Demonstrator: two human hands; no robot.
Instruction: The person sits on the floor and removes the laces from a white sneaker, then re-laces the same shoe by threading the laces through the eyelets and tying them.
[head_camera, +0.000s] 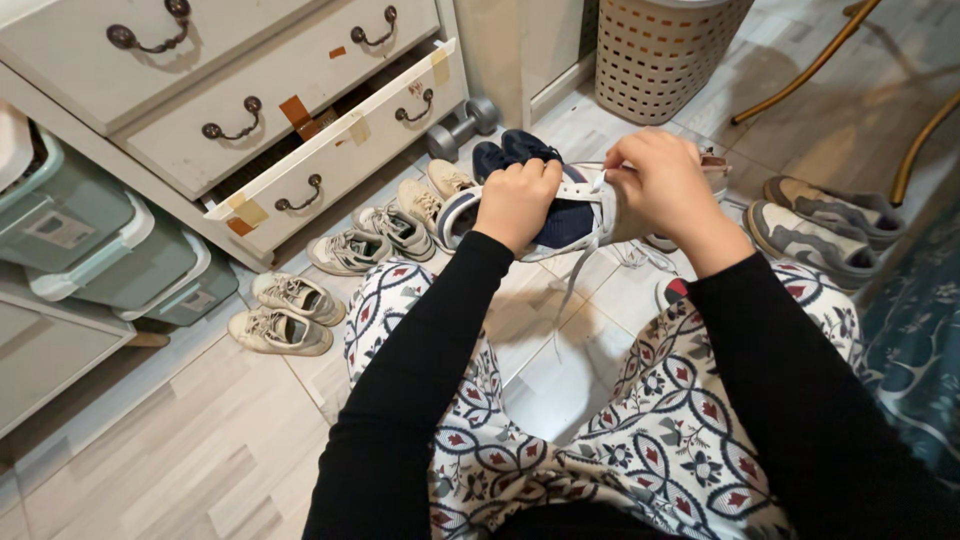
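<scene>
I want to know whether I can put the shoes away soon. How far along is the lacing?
Done: cannot tell. In hand: left hand steadies a white-and-navy sneaker; right hand pulls its lace, which hangs loose. Left: beige pairs sit untouched beside the dresser.

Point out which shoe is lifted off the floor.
The white sneaker with navy lining, gripped by the left hand and right hand; the other shoes rest on the tiled floor.

We see a sneaker (560, 215) of smooth white leather and navy cloth; beyond it, a matt plastic basket (660, 50).
</scene>
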